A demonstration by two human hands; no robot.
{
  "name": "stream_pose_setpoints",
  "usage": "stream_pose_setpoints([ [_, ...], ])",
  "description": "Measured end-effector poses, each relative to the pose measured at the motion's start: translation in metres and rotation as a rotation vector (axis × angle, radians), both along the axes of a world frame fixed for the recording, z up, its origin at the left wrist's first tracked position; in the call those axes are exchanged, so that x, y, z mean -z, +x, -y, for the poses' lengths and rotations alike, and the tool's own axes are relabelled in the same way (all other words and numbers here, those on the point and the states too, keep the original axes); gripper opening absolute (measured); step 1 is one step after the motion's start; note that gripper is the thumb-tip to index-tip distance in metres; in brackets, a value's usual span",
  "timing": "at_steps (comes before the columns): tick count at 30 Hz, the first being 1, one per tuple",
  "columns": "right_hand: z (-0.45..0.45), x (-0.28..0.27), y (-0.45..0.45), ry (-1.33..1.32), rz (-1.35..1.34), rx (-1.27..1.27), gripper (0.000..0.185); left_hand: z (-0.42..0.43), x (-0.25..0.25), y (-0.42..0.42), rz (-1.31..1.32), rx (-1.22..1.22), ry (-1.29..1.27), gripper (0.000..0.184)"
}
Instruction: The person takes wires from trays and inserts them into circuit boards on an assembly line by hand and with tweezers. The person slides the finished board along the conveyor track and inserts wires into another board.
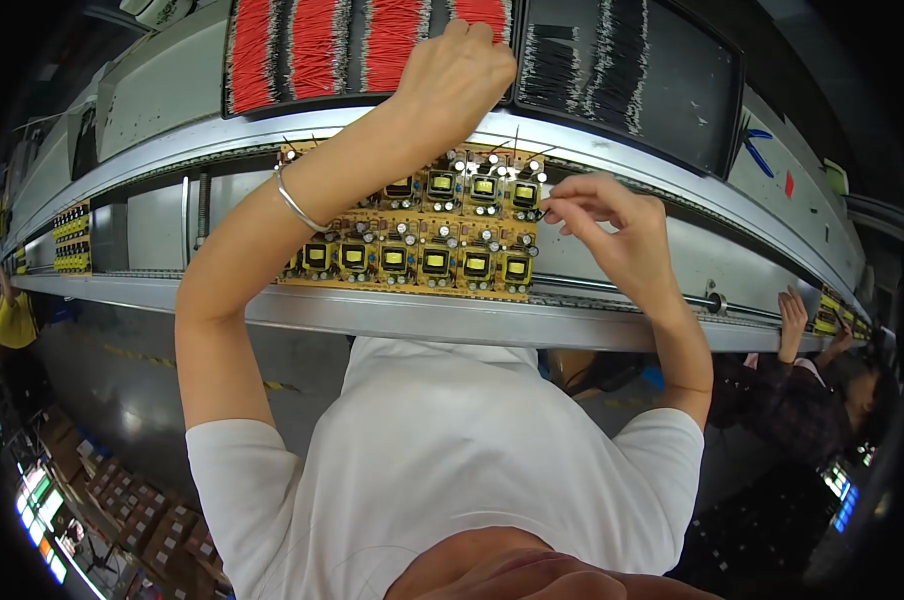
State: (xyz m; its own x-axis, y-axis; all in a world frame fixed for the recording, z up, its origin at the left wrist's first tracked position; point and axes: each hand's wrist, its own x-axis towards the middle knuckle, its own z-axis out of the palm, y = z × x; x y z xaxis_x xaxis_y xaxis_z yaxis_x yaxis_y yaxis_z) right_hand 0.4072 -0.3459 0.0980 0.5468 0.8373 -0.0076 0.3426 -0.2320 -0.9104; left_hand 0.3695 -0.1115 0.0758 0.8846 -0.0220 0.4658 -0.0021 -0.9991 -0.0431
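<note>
The left hand point(460, 78) reaches onto red wires point(397, 45) in the black tray point(356, 60), its grip hidden, while the right hand point(612, 228), fingertips nearly together, hold impossible to tell, is beside circuit boards point(435, 262) on the conveyor point(392, 312).

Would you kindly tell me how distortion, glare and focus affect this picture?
Head view: strong wide-angle bending of the front rail, with blackened corners; a soft glare spot on the floor; washed-out bright patches at lower left; circuit boards fairly crisp, outer edges dimmer and softer.
</note>
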Motion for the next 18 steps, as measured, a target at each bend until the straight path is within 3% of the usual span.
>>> stream_pose_setpoints([
  [8, 0.004, 0.02, -0.003, 0.021, 0.247, -0.088, 0.008, -0.008, 0.011, -0.005, 0.135, 0.062, -0.125, 0.008],
  [12, 0.0, 0.024, -0.007, 0.042, 0.262, -0.093, 0.009, 0.015, -0.012, -0.039, 0.201, 0.184, -0.452, 0.006],
  [18, -0.002, 0.033, -0.008, 0.041, 0.329, -0.14, 0.009, 0.028, -0.011, -0.074, 0.098, 0.206, -0.678, 0.01],
])
